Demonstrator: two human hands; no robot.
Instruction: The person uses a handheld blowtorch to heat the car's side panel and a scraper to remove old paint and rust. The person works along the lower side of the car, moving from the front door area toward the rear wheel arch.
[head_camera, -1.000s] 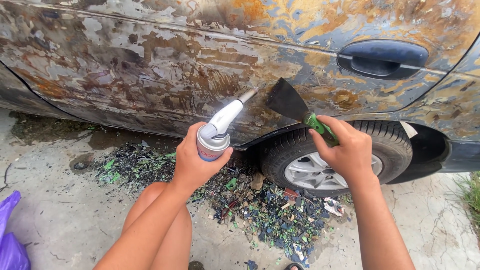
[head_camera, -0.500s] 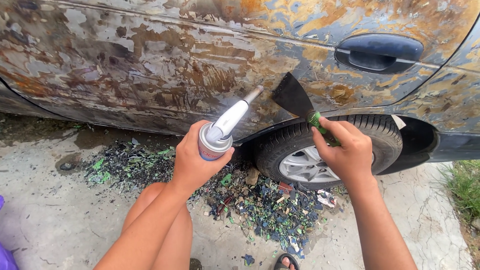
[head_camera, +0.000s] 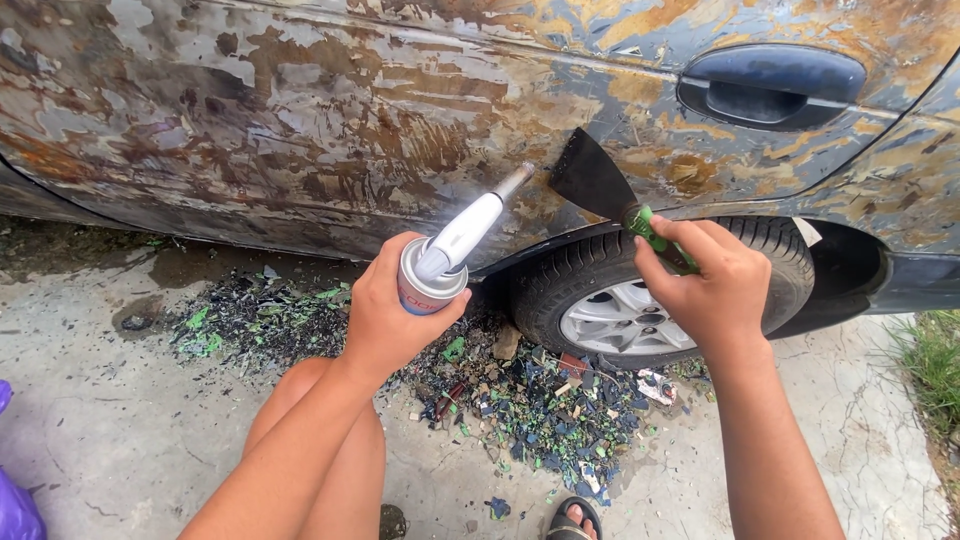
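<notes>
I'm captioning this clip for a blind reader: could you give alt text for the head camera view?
A person's left hand aims a canister blowtorch at a car door with scorched, peeling paint, while the right hand holds a green-handled scraper against it. Paint flakes litter the concrete by the wheel.

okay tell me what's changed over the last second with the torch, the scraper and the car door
Little has changed. The scraper has edged up the car door, from the panel's lower edge toward the door handle, its blade flat on the scorched panel. The view has slid a little leftward. Same grips: the left hand holds the gas torch aimed beside the blade, and the right hand holds the scraper's green handle. The paint chips lie as before.
</notes>
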